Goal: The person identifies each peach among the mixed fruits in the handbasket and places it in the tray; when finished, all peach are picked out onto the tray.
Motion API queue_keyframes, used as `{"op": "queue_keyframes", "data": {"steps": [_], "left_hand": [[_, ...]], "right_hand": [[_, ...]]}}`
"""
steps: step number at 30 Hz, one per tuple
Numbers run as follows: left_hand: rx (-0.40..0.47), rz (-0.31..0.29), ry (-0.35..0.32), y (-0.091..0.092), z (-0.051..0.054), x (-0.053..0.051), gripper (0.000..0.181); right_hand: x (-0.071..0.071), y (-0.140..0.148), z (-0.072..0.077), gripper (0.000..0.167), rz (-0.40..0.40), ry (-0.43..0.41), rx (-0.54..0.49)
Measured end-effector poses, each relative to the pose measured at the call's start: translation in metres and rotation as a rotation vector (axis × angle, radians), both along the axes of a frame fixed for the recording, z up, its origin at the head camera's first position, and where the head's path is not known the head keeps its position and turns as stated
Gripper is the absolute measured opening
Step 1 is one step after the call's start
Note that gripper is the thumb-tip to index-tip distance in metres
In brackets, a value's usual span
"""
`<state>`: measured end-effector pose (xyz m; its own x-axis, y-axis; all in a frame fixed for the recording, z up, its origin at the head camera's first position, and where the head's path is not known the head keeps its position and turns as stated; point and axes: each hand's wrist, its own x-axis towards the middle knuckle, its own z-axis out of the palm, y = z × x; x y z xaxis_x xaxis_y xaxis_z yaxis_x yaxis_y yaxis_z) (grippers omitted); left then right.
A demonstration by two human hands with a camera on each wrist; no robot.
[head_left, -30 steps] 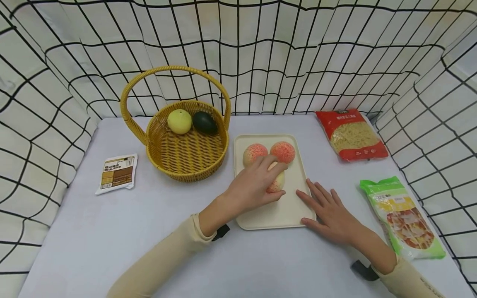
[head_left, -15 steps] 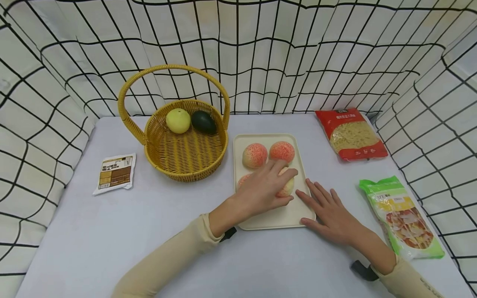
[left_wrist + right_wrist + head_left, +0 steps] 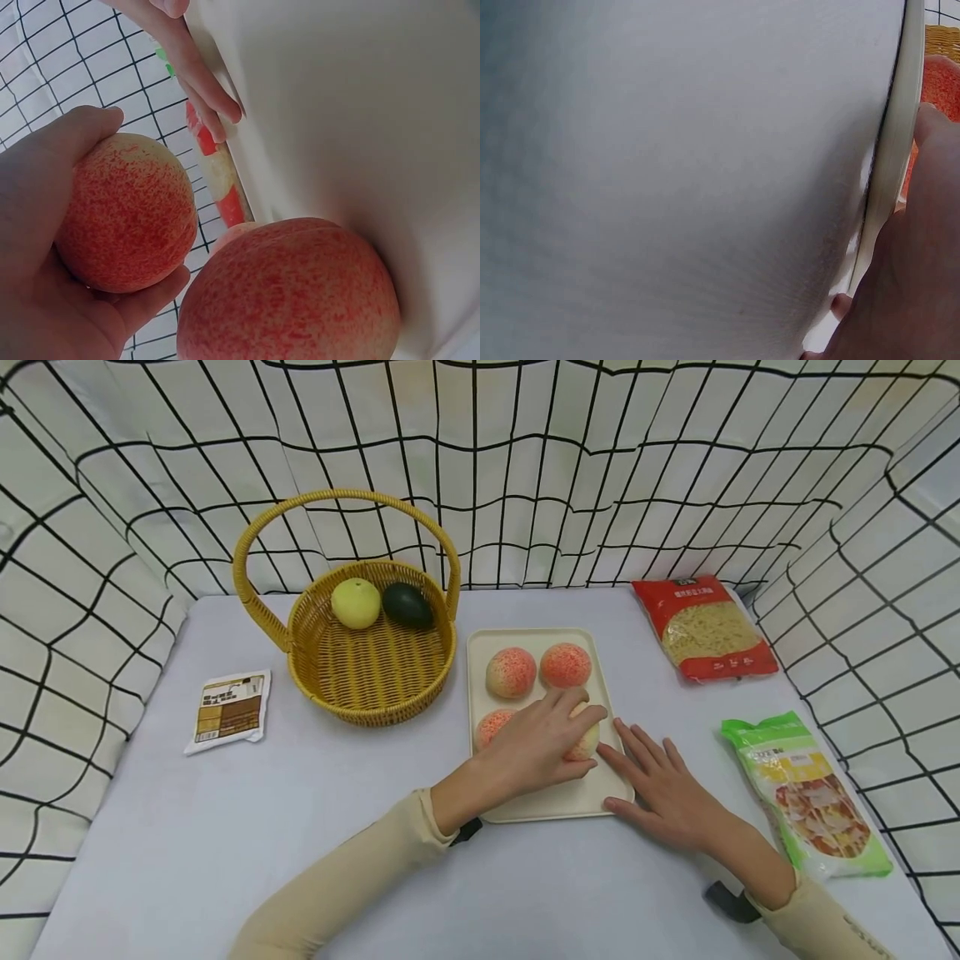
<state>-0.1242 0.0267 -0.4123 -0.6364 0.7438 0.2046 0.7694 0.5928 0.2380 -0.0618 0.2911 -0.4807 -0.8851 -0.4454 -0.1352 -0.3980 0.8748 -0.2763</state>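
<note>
My left hand (image 3: 528, 739) grips a red-speckled peach (image 3: 586, 742) over the right half of a cream rectangular tray (image 3: 525, 808). In the left wrist view, fingers and thumb curl round this held peach (image 3: 127, 214), and another peach (image 3: 292, 300) rests on the tray close by. Two peaches, the left one (image 3: 511, 672) and the right one (image 3: 566, 665), lie along the tray's far side. A third peach (image 3: 491, 728) is partly hidden behind my left hand. My right hand (image 3: 663, 793) lies with fingers stretched out, touching the tray's right rim (image 3: 896, 142).
A yellow wicker basket (image 3: 371, 710) with a tall handle stands left of the tray, holding a yellow-green fruit (image 3: 356, 603) and a dark green avocado-shaped one (image 3: 407, 606). A brown-white packet (image 3: 228, 710), red pasta bag (image 3: 705, 628) and green bag (image 3: 810, 797) lie around. Black-lined walls enclose the table.
My left hand has shifted right and slightly nearer with the peach, uncovering part of the third peach on the tray's left side. The right hand stays at the rim.
</note>
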Motion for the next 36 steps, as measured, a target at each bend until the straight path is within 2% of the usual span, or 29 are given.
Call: {"op": "queue_keyframes", "data": {"steps": [17, 36], "left_hand": [[-0.085, -0.005, -0.036, 0.010, -0.009, -0.001, 0.060], [-0.234, 0.067, -0.008, 0.018, -0.023, -0.005, 0.057]], "right_hand": [[0.000, -0.001, 0.000, 0.078, 0.001, 0.005, 0.001], [0.001, -0.003, 0.003, 0.079, 0.004, 0.016, -0.026]]}}
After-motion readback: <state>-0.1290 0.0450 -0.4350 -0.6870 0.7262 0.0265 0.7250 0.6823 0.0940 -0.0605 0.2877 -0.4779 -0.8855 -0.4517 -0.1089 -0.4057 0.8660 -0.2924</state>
